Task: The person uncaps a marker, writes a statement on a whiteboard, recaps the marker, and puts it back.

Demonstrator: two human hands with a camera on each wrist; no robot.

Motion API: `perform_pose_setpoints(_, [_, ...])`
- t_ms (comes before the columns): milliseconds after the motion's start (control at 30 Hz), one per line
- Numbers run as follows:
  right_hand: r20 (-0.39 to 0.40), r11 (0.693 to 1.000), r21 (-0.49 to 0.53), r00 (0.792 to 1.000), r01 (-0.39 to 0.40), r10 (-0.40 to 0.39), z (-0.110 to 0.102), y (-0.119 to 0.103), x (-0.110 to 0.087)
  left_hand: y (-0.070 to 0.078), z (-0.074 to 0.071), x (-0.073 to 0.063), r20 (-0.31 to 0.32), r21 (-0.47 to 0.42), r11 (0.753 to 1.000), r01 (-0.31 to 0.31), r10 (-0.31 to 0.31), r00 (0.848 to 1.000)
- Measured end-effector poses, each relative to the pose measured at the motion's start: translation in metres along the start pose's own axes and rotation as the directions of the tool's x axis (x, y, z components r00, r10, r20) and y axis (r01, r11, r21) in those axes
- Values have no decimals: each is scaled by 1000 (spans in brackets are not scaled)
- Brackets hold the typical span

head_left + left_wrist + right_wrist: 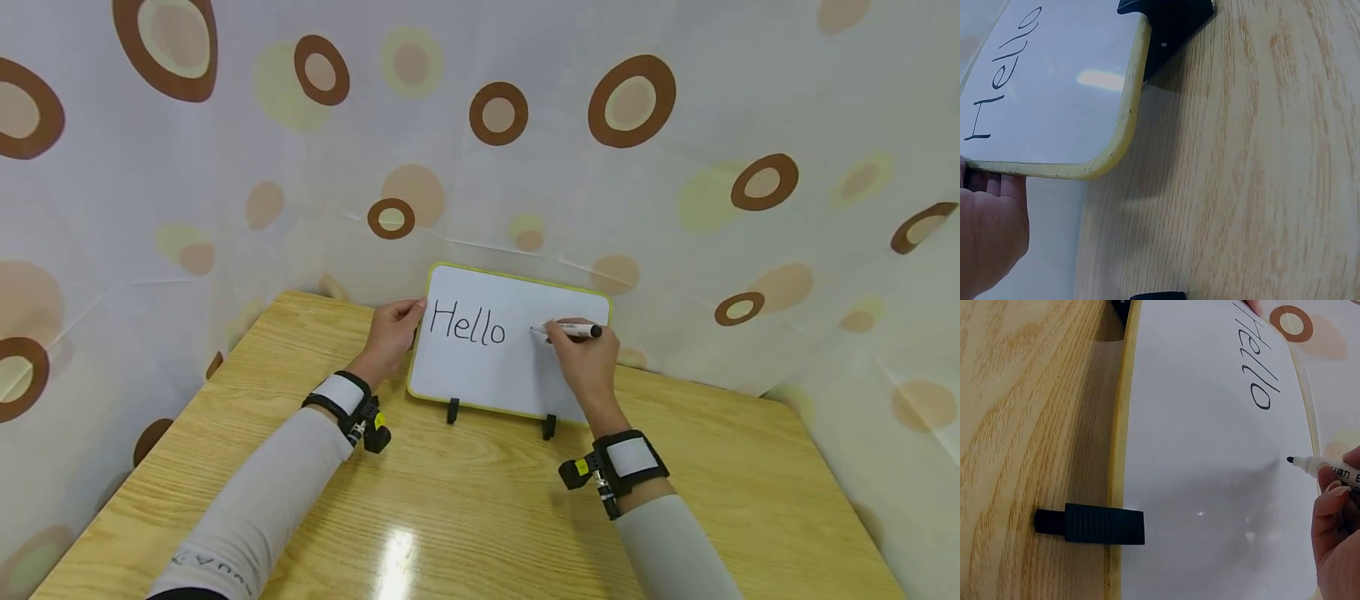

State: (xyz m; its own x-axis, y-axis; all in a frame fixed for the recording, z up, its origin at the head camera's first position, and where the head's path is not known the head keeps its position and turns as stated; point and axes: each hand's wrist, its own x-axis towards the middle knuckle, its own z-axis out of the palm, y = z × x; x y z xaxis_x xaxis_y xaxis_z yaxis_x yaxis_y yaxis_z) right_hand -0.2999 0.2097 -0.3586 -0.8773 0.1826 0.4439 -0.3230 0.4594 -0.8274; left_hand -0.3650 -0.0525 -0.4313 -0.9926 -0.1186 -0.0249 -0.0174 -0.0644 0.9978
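A whiteboard (480,375) with a yellow frame leans back on a black stand, whose two feet (453,411) show at its lower edge. "Hello" is written in black on its left half. My left hand (392,333) grips the board's left edge, thumb at the front and fingers reaching behind the frame in the left wrist view. My right hand (588,354) pinches a white marker (1310,465) with a black tip. In the right wrist view the tip is close over the board's surface, to the right of the "o".
The board stands at the back of a wooden table (465,500). Behind it hangs a pale curtain (555,192) with brown rings and circles. Each wrist wears a black strap with a small camera, the right one (576,473) above the tabletop.
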Motion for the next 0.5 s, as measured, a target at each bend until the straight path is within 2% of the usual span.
perform_pose_setpoints(233, [10,1000,-6,1000,-13,13,5,31,9,-1,1,1,-11,10,1000,-1,2,1000])
perform_pose_setpoints(500, [27,999,-24,999,-27,28,4,35,7,0,1,1,-14,12,1000,14,-14,1000])
